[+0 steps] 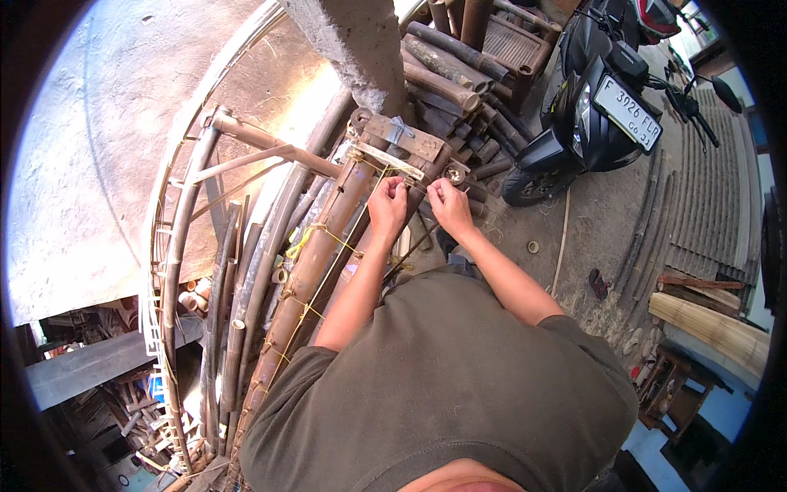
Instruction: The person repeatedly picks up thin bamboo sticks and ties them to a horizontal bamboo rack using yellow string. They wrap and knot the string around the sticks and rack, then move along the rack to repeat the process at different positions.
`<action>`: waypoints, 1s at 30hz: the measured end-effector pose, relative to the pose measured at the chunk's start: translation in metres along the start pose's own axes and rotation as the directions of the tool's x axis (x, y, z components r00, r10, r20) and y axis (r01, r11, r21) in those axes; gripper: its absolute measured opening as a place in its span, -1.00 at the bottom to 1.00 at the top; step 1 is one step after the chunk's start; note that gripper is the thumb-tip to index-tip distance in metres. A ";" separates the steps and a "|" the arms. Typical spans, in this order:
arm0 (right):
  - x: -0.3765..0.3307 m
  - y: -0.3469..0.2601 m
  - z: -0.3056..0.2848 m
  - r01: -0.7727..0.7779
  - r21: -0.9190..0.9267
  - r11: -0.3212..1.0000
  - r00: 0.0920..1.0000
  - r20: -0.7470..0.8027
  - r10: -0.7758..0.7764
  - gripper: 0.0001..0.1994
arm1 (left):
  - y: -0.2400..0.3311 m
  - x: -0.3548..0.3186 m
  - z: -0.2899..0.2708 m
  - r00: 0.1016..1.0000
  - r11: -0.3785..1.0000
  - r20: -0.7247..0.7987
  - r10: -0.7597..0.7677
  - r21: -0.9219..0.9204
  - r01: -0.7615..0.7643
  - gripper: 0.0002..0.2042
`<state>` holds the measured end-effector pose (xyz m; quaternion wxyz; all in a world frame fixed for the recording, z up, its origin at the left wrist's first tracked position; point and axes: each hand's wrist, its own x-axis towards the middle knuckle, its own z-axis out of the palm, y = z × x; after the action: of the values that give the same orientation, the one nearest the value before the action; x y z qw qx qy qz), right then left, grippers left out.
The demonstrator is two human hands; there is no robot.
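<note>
Both hands meet at the upper end of a thick bamboo pole [316, 262]: left hand [388, 205] and right hand [449, 205] curl closed, pinching yellow cord [379, 170]. Stacked bamboo [447, 70] at one o'clock; scooter [602, 107] at two, on bare dirt ground [598, 221].

- Bamboo pole [307, 271]: brown, matt, scuffed skin, nodes showing; lashed with thin yellow cord [305, 239], fibrous-looking.
- Flat wooden piece [403, 137] across the pole's top: weathered, dull, rough grain.
- Curved bamboo frame [176, 246]: pale grey-tan, dry, matt.
- Stacked bamboo lengths [447, 78]: dark, rough, cut ends pale.
- Concrete post [348, 45]: grey, coarse, pitted.
- Scooter [590, 115]: black plastic bodywork, glossy.
- Shirt [459, 385]: olive cloth, soft knit, matt.
- Ground [590, 238]: bare dirt or cement, dusty and rough.
- Split-bamboo mat [713, 328]: pale yellow slats, smooth.
</note>
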<state>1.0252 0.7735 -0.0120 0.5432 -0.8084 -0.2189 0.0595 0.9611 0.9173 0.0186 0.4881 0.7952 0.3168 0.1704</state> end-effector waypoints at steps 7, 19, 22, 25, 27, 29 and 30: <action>-0.022 0.011 -0.003 0.505 -0.205 0.838 0.863 0.131 -0.488 -0.90 | -0.005 -0.021 -0.014 0.943 0.941 0.043 0.329 0.069 -0.332 -0.80; -0.009 -0.007 -0.049 0.773 -0.111 0.625 0.576 0.537 -0.616 -0.93 | -0.010 -0.029 -0.019 0.786 0.718 0.205 0.583 0.321 -0.617 -0.67; -0.003 -0.010 -0.048 0.778 -0.080 0.623 0.551 0.563 -0.616 -0.94 | -0.007 -0.032 -0.018 0.770 0.681 0.217 0.600 0.366 -0.634 -0.66; -0.001 -0.020 -0.048 0.804 -0.055 0.593 0.525 0.536 -0.662 -0.94 | -0.004 -0.034 -0.020 0.762 0.659 0.234 0.603 0.392 -0.642 -0.65; 0.001 -0.018 -0.047 0.742 -0.076 0.666 0.561 0.614 -0.556 -0.94 | -0.003 -0.033 -0.020 0.768 0.671 0.230 0.598 0.380 -0.637 -0.68; 0.000 -0.018 -0.043 0.675 -0.059 0.736 0.611 0.603 -0.512 -0.94 | -0.003 -0.034 -0.015 0.786 0.712 0.132 0.604 0.353 -0.607 -0.75; 0.000 -0.024 -0.038 0.641 -0.026 0.767 0.647 0.556 -0.522 -0.93 | -0.002 -0.035 -0.012 0.793 0.731 0.081 0.604 0.338 -0.592 -0.78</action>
<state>1.0306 0.7491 0.0252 0.3601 -0.7016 -0.6108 0.0713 0.9278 0.9029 0.0232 0.2539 0.9245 0.0775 0.2736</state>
